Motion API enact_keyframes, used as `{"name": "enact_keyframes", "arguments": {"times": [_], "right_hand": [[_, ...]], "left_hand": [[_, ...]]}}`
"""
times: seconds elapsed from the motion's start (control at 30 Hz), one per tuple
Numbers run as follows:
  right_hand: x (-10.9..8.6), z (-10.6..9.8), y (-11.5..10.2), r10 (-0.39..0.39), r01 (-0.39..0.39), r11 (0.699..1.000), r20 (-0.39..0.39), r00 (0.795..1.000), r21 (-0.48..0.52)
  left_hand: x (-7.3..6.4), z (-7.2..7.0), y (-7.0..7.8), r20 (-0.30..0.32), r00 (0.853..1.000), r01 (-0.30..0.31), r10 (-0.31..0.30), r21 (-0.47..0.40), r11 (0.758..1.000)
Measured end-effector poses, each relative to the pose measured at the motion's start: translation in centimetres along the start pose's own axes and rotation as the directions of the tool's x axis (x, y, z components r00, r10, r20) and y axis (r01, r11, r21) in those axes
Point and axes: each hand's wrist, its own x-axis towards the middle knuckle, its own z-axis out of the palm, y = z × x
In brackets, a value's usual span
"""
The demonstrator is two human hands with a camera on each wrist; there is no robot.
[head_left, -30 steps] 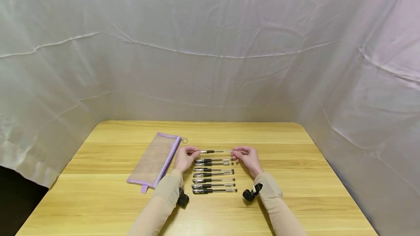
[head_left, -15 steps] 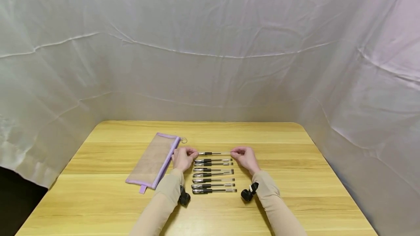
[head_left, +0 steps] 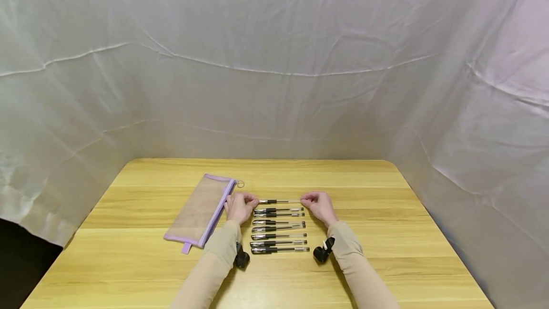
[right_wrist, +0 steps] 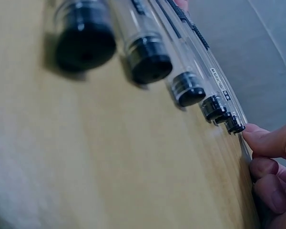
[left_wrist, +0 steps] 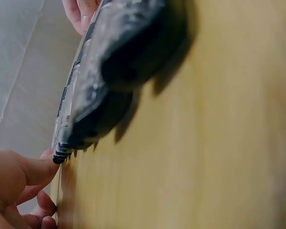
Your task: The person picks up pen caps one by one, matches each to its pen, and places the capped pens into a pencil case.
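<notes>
At the far end of a row of pens lies a clear-barrelled pen (head_left: 271, 201) with a black grip, its length running left to right. My left hand (head_left: 241, 207) pinches its left end between thumb and fingers. The opposite end is between the thumb and fingertips of my right hand (head_left: 320, 207). Nearer to me, several similar black gel pens (head_left: 279, 236) lie roughly parallel. In the right wrist view their black end plugs (right_wrist: 148, 64) line up towards my right hand (right_wrist: 271, 162). In the left wrist view the nearer pens' capped ends (left_wrist: 133, 52) loom large and blurred.
A mesh zip pouch (head_left: 199, 211) with purple trim lies left of the pens, its zip edge right beside my left hand. A metal ring (head_left: 240, 184) hangs at its far corner. Grey cloth (head_left: 274, 85) surrounds the wooden table (head_left: 386, 252).
Both hands have moved slightly left and the held pen has come a little nearer to the row. The pouch has shifted slightly left beside my left hand. The other pens are nearly unmoved.
</notes>
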Motion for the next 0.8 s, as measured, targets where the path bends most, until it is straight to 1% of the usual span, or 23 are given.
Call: {"name": "enact_keyframes", "arguments": {"times": [0.17, 0.37, 0.5, 0.57, 0.8], "right_hand": [[0.0, 0.2, -0.3, -0.01, 0.01, 1.0, 0.002, 1.0, -0.011], [-0.1, 0.3, -0.3, -0.007, 0.007, 1.0, 0.0, 1.0, -0.016], [-0.3, 0.2, -0.3, 0.009, -0.009, 1.0, 0.011, 1.0, 0.017], [-0.6, 0.2, -0.3, 0.025, -0.026, 0.998, 0.024, 0.999, 0.053], [-1.7, -0.5, -0.1, 0.016, -0.022, 0.995, 0.058, 0.998, 0.1]], "left_hand": [[0.1, 0.0, -0.1, 0.008, 1.0, 0.011, -0.011, 0.022, 1.0], [0.1, -0.1, -0.3, -0.006, 1.0, 0.01, -0.01, 0.009, 1.0], [0.1, -0.2, -0.5, -0.015, 1.0, 0.013, -0.013, -0.011, 1.0], [0.0, -0.3, -0.6, -0.018, 1.0, 0.01, -0.011, -0.023, 1.0], [-0.6, -1.1, -0.5, -0.013, 1.0, -0.015, 0.014, -0.071, 0.997]]}}
